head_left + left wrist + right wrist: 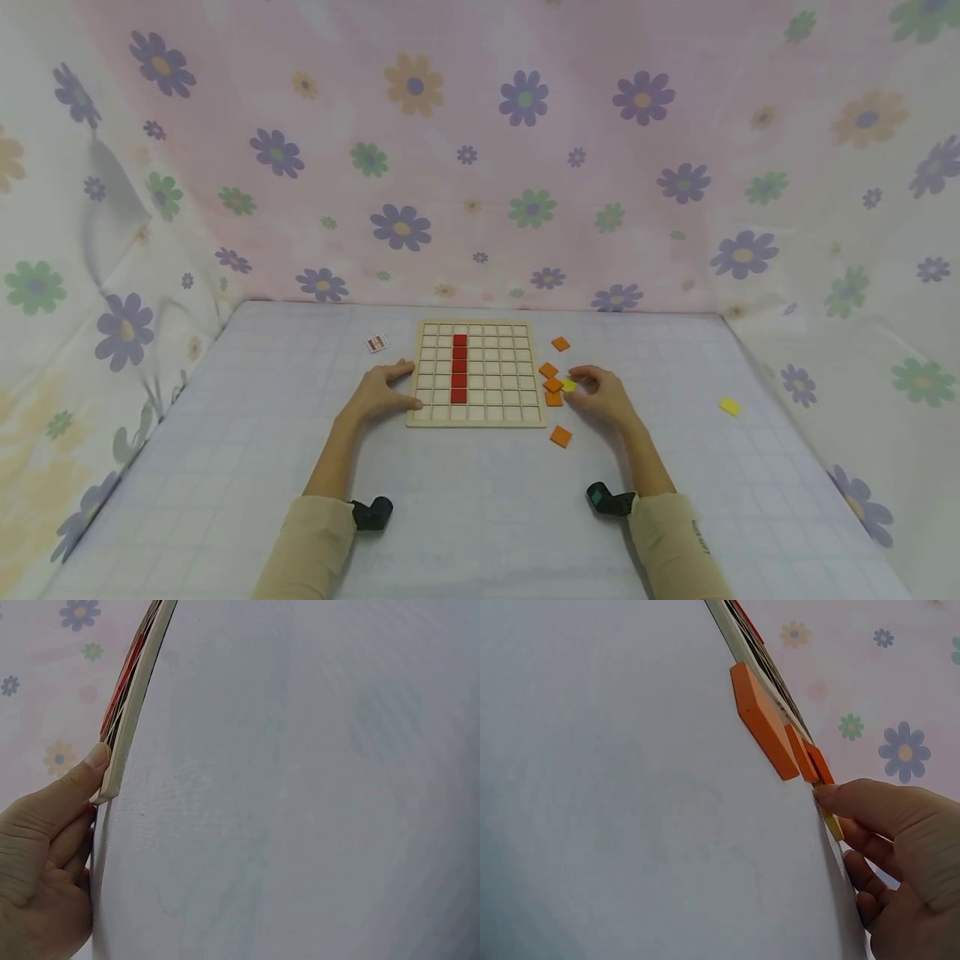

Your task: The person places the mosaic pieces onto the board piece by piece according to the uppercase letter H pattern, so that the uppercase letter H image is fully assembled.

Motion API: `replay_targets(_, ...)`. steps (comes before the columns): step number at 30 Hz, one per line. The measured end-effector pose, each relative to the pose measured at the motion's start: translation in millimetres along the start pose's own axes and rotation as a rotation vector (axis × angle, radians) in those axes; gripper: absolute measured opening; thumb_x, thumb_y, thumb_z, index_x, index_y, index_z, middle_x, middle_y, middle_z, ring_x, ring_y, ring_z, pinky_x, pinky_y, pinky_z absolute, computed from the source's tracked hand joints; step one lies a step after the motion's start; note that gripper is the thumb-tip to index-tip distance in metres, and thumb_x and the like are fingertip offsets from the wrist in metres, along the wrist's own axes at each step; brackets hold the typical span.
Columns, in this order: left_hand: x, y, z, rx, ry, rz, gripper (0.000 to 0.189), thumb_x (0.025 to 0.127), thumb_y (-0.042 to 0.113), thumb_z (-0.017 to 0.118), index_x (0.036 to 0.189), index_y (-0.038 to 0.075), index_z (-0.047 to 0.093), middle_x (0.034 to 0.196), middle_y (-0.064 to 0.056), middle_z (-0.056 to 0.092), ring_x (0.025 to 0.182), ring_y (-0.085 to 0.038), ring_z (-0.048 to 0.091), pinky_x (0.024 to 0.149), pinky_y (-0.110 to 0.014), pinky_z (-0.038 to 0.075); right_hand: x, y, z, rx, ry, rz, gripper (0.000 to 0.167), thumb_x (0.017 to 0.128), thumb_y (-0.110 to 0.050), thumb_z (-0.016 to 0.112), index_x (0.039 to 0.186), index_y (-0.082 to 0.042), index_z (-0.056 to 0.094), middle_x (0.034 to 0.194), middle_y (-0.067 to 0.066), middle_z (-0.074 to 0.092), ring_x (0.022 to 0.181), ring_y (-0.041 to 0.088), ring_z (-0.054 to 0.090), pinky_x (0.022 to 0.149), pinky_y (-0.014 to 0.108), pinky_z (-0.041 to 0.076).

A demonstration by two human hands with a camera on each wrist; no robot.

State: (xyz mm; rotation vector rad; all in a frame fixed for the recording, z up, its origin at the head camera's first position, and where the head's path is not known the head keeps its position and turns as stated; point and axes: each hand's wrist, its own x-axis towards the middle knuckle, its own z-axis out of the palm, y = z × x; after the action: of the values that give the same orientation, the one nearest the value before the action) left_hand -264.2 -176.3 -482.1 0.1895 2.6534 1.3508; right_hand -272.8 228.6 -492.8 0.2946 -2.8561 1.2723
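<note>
A pale wooden grid board (505, 422) lies flat on the table, with a column of several red tiles (460, 367) in it. My left hand (375, 392) rests at the board's left side, fingers spread along the edge. Its thumb presses on the rim (124, 746), seen in the left wrist view. To the right of the board my right hand (606, 398) pinches a yellow tile (568, 386) between thumb and index finger. Several orange tiles (554, 399) lie close by, some touching each other. In the right wrist view, the yellow tile (832, 823) is partly hidden behind the thumb.
A small printed card (377, 342) lies left of the board. Another yellow tile (730, 407) sits far to the right. One orange tile (561, 437) is nearer to me and another orange tile (560, 343) farther off. Floral cloth (465, 192) hangs behind the table (480, 517).
</note>
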Motion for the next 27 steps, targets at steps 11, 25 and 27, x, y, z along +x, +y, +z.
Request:
replay_targets(11, 1.7, -2.8, 0.7, -0.003, 0.002, 0.014, 0.078, 0.065, 0.022, 0.086, 0.133, 0.003, 0.052, 0.144, -0.018, 0.039, 0.136, -0.032, 0.033, 0.114, -0.047, 0.021, 0.7, 0, 6, -0.038, 0.071, -0.044, 0.035, 0.078, -0.008, 0.071, 0.108, 0.007, 0.063, 0.102, 0.020, 0.066, 0.090, 0.029, 0.059, 0.082, 0.042, 0.051)
replay_targets(25, 2.7, -3.9, 0.6, -0.014, 0.007, 0.011, 0.079, 0.064, 0.021, 0.086, 0.133, 0.002, 0.053, 0.143, -0.018, 0.040, 0.136, -0.032, 0.033, 0.114, -0.047, 0.020, 5.9, -9, 4, 0.067, 0.142, -0.095, 0.034, 0.075, -0.007, 0.075, 0.105, 0.006, 0.066, 0.096, 0.019, 0.066, 0.082, 0.026, 0.059, 0.070, 0.024, 0.050)
replay_targets(27, 3.1, -4.3, 0.5, -0.014, 0.007, 0.014, 0.079, 0.064, 0.022, 0.086, 0.133, 0.002, 0.053, 0.143, -0.017, 0.040, 0.136, -0.032, 0.034, 0.114, -0.047, 0.021, 8.7, -14, 5, 0.078, 0.140, -0.109, 0.035, 0.075, -0.007, 0.075, 0.106, 0.006, 0.066, 0.097, 0.019, 0.067, 0.082, 0.026, 0.059, 0.070, 0.023, 0.050)
